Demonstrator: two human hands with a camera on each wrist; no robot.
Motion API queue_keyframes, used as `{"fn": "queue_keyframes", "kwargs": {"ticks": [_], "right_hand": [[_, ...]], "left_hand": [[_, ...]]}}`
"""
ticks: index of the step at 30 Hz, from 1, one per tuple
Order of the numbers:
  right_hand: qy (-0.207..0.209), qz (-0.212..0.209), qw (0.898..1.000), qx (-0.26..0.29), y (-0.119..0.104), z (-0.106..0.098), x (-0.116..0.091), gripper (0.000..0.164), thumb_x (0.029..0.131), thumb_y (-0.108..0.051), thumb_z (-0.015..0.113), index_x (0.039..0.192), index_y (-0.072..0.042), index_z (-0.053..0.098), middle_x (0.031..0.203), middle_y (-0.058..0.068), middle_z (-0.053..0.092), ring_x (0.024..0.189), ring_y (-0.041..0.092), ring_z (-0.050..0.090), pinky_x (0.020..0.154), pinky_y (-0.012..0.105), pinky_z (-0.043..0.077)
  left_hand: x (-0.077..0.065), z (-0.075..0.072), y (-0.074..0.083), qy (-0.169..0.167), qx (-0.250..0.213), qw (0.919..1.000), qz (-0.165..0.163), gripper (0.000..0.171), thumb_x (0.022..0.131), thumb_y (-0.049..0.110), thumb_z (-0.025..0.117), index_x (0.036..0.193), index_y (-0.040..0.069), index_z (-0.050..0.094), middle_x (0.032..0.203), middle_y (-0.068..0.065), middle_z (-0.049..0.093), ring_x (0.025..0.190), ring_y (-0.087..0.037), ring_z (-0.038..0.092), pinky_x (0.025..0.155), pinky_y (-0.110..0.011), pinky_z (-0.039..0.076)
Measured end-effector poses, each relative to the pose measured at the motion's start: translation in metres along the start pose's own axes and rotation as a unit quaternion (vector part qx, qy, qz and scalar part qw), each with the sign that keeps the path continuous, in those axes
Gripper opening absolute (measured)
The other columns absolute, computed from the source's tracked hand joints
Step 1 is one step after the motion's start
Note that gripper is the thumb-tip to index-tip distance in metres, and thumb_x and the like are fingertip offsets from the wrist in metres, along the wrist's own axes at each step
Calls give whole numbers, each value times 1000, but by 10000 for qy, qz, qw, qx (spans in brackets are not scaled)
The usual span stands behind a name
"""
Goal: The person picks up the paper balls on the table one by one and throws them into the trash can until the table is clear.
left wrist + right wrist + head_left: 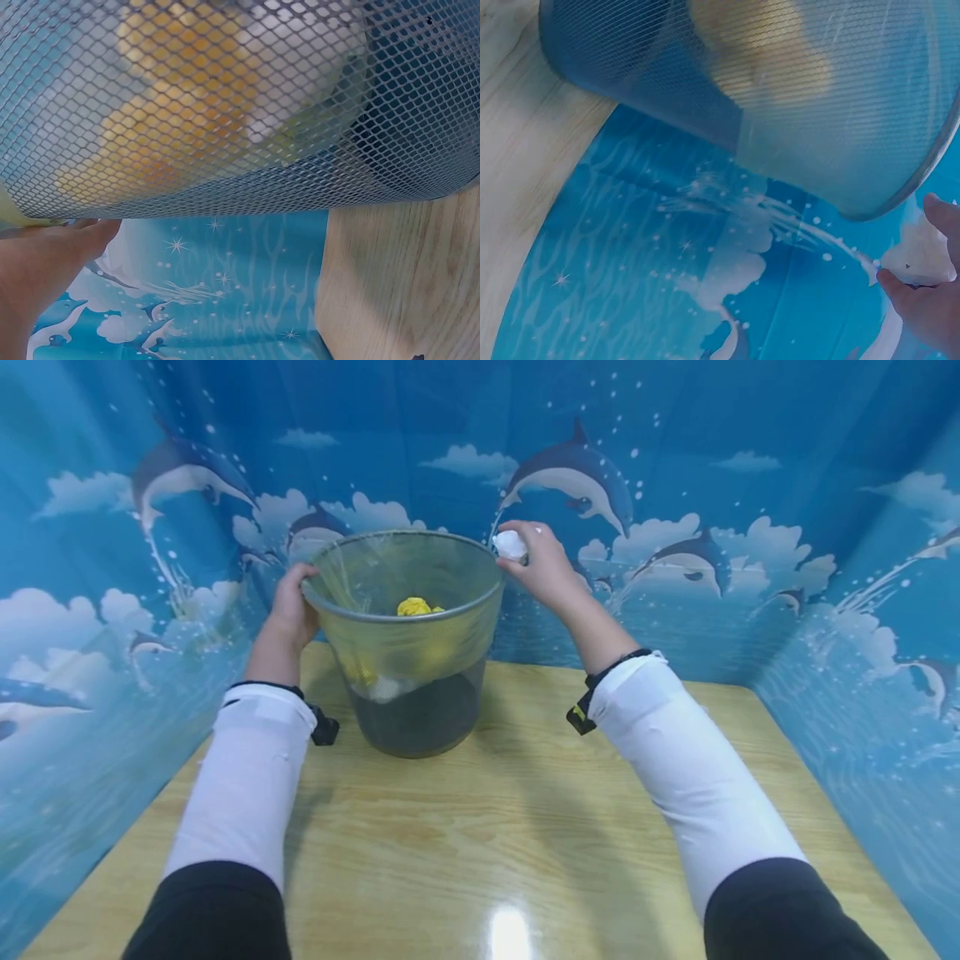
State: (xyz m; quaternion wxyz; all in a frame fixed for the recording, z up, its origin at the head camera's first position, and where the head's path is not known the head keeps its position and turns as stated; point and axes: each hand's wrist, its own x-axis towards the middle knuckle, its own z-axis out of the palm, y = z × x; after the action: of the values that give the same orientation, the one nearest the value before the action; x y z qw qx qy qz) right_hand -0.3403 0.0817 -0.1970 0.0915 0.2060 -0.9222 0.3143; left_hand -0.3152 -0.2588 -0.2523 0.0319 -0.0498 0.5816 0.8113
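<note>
A mesh wastebasket [408, 710], lined with a thin translucent yellowish bag [352, 568], stands upright on the table. Its left rim is gripped by my left hand [292, 606], thumb over the edge and the other fingers on the outside. Just beyond the right rim, my right hand [546, 568] pinches a crumpled white paper ball [510, 545] between thumb and fingers, level with the top of the basket. Yellow crumpled paper balls [413, 607] lie inside the liner. Through the mesh in the left wrist view, a white crumpled piece [300, 60] shows beside the yellow ones.
The wood-grain table [442, 852] carries the basket near its back edge. Blue curtains [750, 427] printed with dolphins and clouds rise behind it and on both sides. Dark wrist cameras [324, 727] are strapped over the white sleeves.
</note>
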Motion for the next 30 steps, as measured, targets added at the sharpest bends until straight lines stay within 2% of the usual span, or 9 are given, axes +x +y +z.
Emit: {"fn": "queue_keyframes", "kwargs": {"ticks": [7,8,11,14,16,19,23,27,30], "right_hand": [[19,-347,9992,200,-22,13,1,55,96,-27,59,147,-16,40,154,12,31,138,26,36,107,40,39],[-11,-412,9989,207,-25,16,0,55,96,-27,60,146,-16,41,153,12,32,137,26,37,106,40,40],[-77,-575,9981,210,-33,23,-3,54,96,-28,61,145,-15,43,152,12,34,136,26,38,104,39,41],[-102,-634,9976,271,-38,29,-3,54,95,-29,61,145,-16,43,151,11,36,134,25,40,103,39,42],[-115,-619,9975,328,-40,32,-3,56,95,-30,61,146,-16,42,151,10,36,134,24,40,103,39,42],[-177,-593,9976,321,-41,35,-1,58,95,-31,61,147,-17,40,154,8,33,137,23,38,105,38,40],[-316,-634,9974,126,-39,38,-1,66,95,-35,61,152,-20,31,161,7,21,147,22,21,117,42,26],[-375,-656,9971,83,-37,38,-2,76,94,-40,61,156,-24,20,164,5,5,151,24,2,120,47,11],[-388,-629,9972,145,-35,37,-4,79,93,-42,60,157,-26,16,164,3,0,151,26,-3,120,51,9]], "left_hand": [[0,-1,0,17,58,10000,-17,80,98,37,35,148,35,-28,157,16,-26,148,-8,-15,120,-27,3],[-1,-1,-1,18,77,10000,-8,79,98,38,35,149,35,-26,159,15,-21,148,-8,-12,120,-27,4],[-1,-1,-2,-3,6,10000,57,73,99,37,36,154,33,-13,155,10,23,147,-8,13,117,-26,13],[-2,-2,-4,-66,-80,9998,145,65,100,35,36,156,28,4,116,13,52,127,-7,37,111,-26,21],[-3,-2,-4,-126,-102,9997,175,61,100,35,36,155,29,9,107,15,53,118,-4,41,109,-26,23],[-3,-1,-4,-157,-122,9995,236,48,100,33,36,146,23,27,93,12,56,110,-5,44,106,-26,23],[-3,0,-4,-180,-61,9995,267,37,100,33,35,136,22,35,86,11,57,106,-5,45,107,-27,23],[-4,-1,-5,-198,-82,9994,276,32,101,33,35,130,22,39,78,11,57,99,-6,47,104,-26,24],[-4,-1,-5,-174,-48,9995,249,45,100,34,35,144,25,31,89,13,58,109,-6,46,106,-26,24]]}}
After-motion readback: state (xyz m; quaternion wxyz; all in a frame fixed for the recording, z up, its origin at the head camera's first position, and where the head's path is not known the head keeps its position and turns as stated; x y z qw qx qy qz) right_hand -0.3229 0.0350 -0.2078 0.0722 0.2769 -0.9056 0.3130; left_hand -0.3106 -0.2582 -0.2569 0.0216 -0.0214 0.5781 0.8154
